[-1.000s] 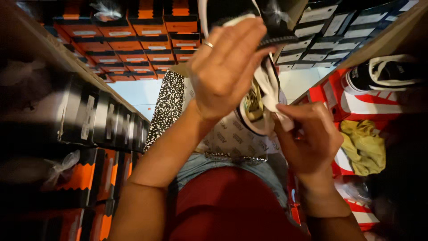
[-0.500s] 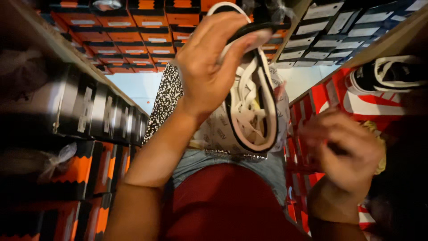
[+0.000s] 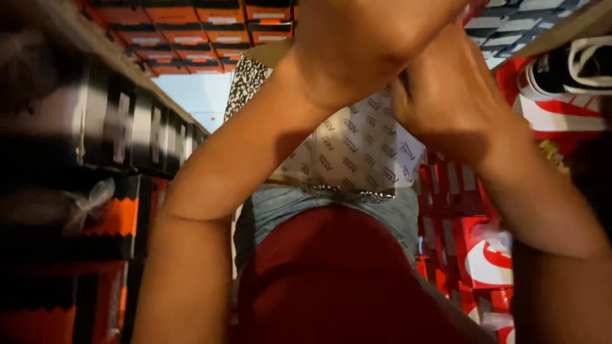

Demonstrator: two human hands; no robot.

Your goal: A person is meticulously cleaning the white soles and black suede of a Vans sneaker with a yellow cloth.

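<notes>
Red fabric — the rounded cap (image 3: 338, 280) at bottom centre — serves as our landmark. Above it, our left hand (image 3: 363, 44) and right hand (image 3: 446, 89) are raised close together, touching; whether they grip anything we cannot tell. Beyond them hangs white printed wrapping paper (image 3: 357, 153). Right of the cap — a black-and-white sneaker (image 3: 567, 67) on a shelf.

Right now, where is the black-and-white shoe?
Head view, far right upper edge: the shoe sits on red boxes, beside the right hand.

Printed paper (image 3: 357, 150) – matt; shoeboxes (image 3: 166, 25) – cardboard.
</notes>
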